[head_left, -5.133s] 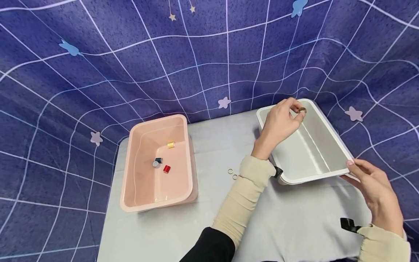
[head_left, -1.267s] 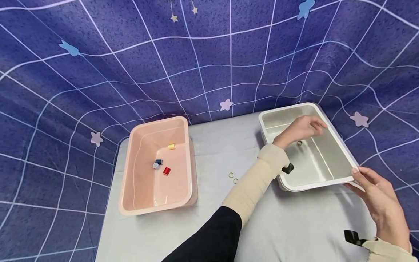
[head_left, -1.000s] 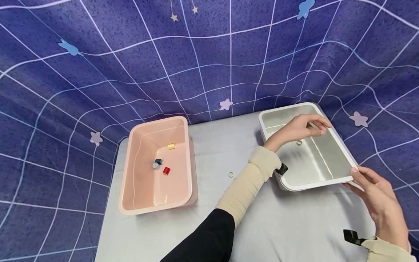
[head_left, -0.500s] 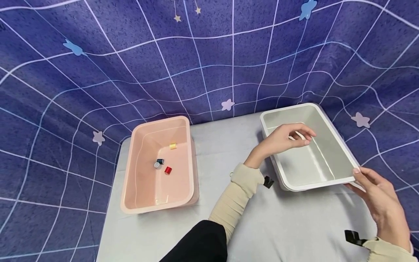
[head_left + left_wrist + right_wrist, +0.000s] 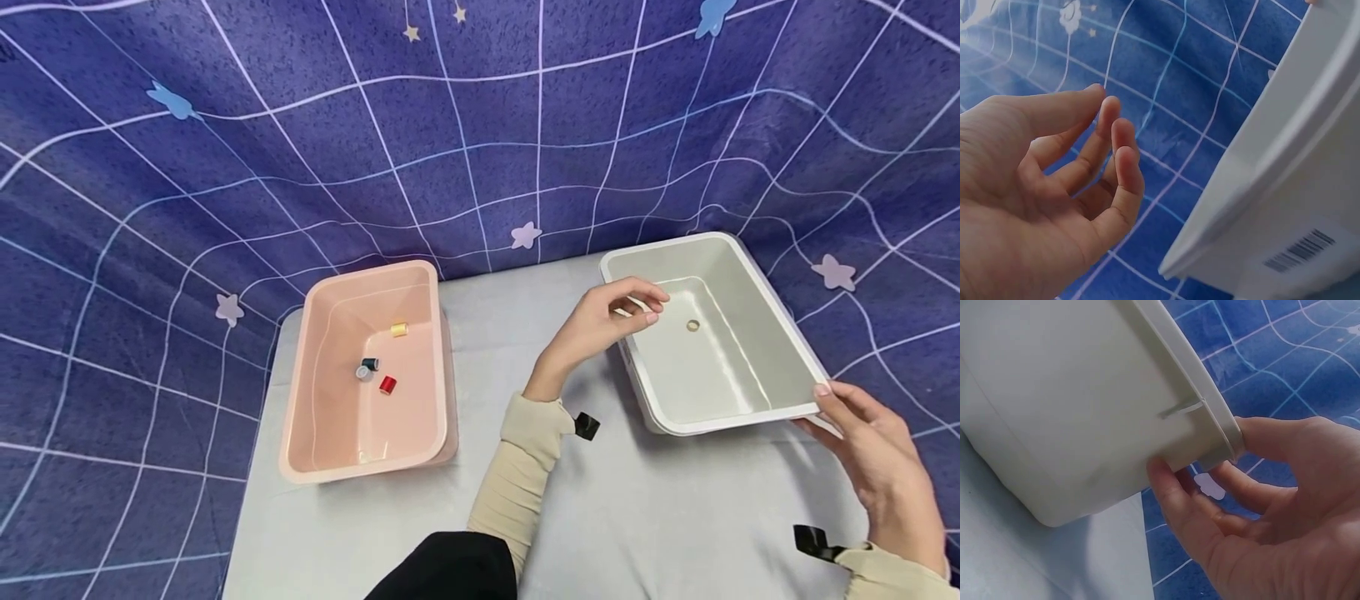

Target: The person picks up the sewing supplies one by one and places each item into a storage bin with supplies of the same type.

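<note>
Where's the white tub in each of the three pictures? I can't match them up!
Head: the white tub is on the right, the right hand holding its near right corner.
Left wrist: on the right side, with a barcode label on its outside.
Right wrist: upper left, its rim between thumb and fingers.
Shared landmark: the blue gridded curtain.

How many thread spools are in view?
4, all in the pink bin: yellow spool farthest back, dark spool and pale spool close together, red spool just right of them. Its rim could hide more.
</note>
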`<state>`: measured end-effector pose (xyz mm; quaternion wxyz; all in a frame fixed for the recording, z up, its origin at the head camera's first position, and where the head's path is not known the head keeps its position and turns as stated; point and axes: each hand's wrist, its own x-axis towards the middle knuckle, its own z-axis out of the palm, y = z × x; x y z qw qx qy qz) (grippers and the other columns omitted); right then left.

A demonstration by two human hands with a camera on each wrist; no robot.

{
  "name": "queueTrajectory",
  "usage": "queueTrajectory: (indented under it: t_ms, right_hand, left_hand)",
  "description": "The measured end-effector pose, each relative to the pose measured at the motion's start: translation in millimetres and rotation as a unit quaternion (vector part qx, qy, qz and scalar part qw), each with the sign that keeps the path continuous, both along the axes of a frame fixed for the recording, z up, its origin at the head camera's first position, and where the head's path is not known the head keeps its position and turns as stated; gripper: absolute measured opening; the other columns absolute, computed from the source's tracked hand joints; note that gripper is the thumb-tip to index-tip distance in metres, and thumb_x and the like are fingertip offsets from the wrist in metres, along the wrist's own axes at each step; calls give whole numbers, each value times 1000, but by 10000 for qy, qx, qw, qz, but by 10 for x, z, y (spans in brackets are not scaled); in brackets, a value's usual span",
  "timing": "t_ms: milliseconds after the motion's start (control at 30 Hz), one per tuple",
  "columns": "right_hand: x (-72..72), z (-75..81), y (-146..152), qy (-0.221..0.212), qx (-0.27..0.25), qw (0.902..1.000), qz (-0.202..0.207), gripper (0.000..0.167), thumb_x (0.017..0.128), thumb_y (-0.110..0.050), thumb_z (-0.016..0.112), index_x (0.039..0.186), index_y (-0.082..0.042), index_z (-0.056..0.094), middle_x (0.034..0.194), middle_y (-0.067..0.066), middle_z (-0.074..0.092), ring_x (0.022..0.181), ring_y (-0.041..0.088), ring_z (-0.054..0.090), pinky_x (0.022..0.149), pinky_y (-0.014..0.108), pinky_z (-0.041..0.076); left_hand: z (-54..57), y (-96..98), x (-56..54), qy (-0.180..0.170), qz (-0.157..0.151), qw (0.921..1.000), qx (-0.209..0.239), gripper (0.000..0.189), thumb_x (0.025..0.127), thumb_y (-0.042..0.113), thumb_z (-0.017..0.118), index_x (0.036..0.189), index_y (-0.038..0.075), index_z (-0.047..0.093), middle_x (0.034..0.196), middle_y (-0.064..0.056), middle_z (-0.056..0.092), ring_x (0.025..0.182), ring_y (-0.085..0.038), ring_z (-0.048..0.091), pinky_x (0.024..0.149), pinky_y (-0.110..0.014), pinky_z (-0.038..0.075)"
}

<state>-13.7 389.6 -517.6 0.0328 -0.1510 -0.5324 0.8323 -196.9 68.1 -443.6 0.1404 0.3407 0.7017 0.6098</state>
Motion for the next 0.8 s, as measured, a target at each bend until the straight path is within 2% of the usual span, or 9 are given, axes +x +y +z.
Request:
queueTrajectory:
  t_ms: [100, 200, 400, 500, 633, 800]
  right_hand:
    - [-7, 6, -1, 10, 32, 10000, -13, 27, 104, 4, 55, 106, -13, 77, 100, -8, 78, 88, 4, 75, 71, 22, 63]
    - [-5, 1, -2, 63, 1, 10000, 13, 28, 104, 5, 54, 107, -12, 77, 100, -7, 78, 89, 4, 75, 71, 23, 64]
    - [5, -16, 26, 105, -203, 9997, 64, 31, 104, 7, 52, 107, -10, 77, 100, -5, 78, 89, 6, 75, 73, 24, 64]
    - [10, -23, 32, 134, -235, 9996, 84, 32, 104, 7, 51, 107, -10, 78, 101, -4, 79, 89, 7, 76, 73, 24, 64]
    - [8, -25, 22, 128, -185, 9997, 72, 30, 104, 7, 52, 107, -10, 78, 100, -5, 79, 89, 6, 76, 72, 24, 64]
    - [-1, -38, 21, 127, -172, 9997, 76, 30, 104, 6, 53, 108, -10, 78, 101, -5, 79, 89, 6, 76, 72, 24, 64]
  left_hand:
    - [-103, -86, 47, -223, 197, 9995, 100, 25, 99, 4, 69, 124, 0, 70, 118, -19, 72, 97, -4, 66, 88, -21, 57]
    - [-253, -177, 121, -515, 357, 9979, 152, 26, 98, 1, 69, 124, -2, 70, 118, -23, 71, 94, -3, 66, 86, -20, 58]
    - [-585, -359, 317, -1127, 779, 9904, 173, 26, 98, 3, 69, 124, 1, 70, 119, -24, 72, 92, -2, 67, 85, -19, 58]
    - [-736, -464, 423, -1316, 1015, 9858, 222, 27, 97, 2, 69, 124, 2, 71, 120, -26, 72, 93, -4, 68, 83, -19, 56]
    - [-910, -628, 540, -1396, 1307, 9815, 131, 27, 97, 2, 70, 124, 5, 72, 120, -22, 73, 93, -6, 68, 82, -20, 55]
    - [-1068, -863, 691, -1407, 1923, 9707, -306, 28, 98, 10, 72, 125, 19, 72, 122, -10, 72, 94, -8, 68, 75, -29, 56]
